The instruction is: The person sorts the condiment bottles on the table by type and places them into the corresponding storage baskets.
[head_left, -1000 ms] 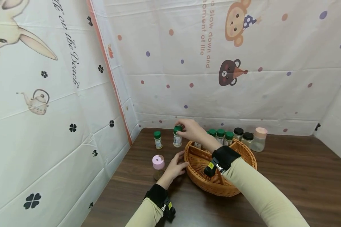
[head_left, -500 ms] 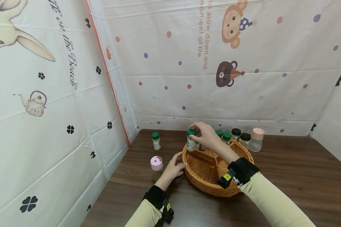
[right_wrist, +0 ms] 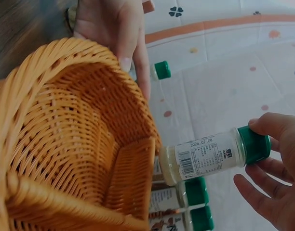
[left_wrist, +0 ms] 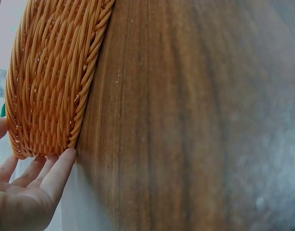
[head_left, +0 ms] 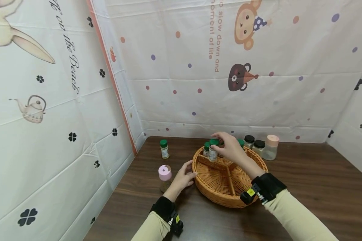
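Note:
My right hand [head_left: 230, 149] pinches the green cap of a spice jar [head_left: 213, 155] between thumb and fingers. The jar is clear, with a white printed label and pale contents, and hangs upright over the back section of a round wicker basket [head_left: 218, 197]. In the right wrist view this spice jar [right_wrist: 205, 158] is close to the basket's divider, beside other green-capped jars [right_wrist: 169, 199] in that section. At the basket's left side, my left hand [head_left: 182, 179] touches the outer wall with extended fingertips, its thumb near the rim. The right hand partly hides the jars behind it.
Left of the basket, a green-capped jar [head_left: 164, 150] stands on the brown table [head_left: 138, 207], with a pink-lidded jar [head_left: 165, 173] nearer. Black-capped jars [head_left: 249, 141] and a peach-lidded jar [head_left: 270, 149] stand behind the basket's right side. Patterned cloth [head_left: 175, 103] hangs behind.
My right hand has carried the spice jar rightward from the table left of the basket to over its back section. The left hand keeps its place at the basket's side.

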